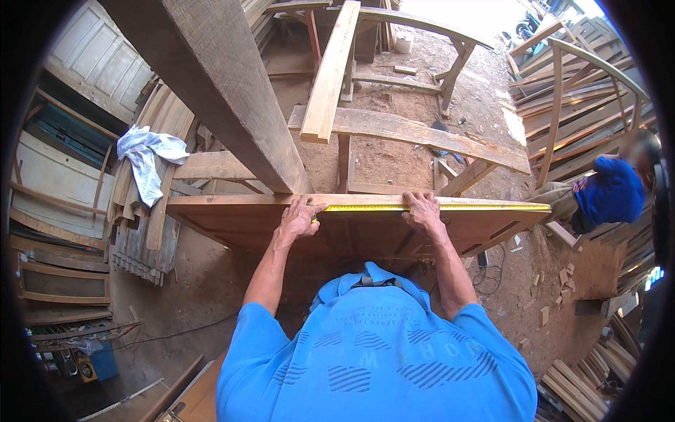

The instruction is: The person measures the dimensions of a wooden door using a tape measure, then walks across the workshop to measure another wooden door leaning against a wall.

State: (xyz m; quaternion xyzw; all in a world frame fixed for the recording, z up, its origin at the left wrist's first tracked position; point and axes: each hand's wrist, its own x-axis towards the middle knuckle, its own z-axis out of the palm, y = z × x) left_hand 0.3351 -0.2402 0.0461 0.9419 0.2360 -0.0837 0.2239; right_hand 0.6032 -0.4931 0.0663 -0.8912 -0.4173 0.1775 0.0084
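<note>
A brown panelled wooden door (pixel 337 228) stands on its long edge in front of me, its pale upper edge running left to right. A yellow tape measure (pixel 485 207) is stretched along that edge, from my left hand to the door's right end. My left hand (pixel 300 216) is closed at the tape's left end, with a bit of yellow showing under the fingers; the palm side is hidden. Farther right, my right hand (pixel 423 211) bends its fingers over the door's edge and pins the tape against it.
A thick wooden post (pixel 225 84) rises just beyond the door, beside my left hand. Past it stand a rough wooden trestle (pixel 415 133) and a long plank (pixel 334 77). A person in blue (pixel 610 197) is near the door's right end. Stacked boards (pixel 165 116) with a white cloth (pixel 149 155) lie left.
</note>
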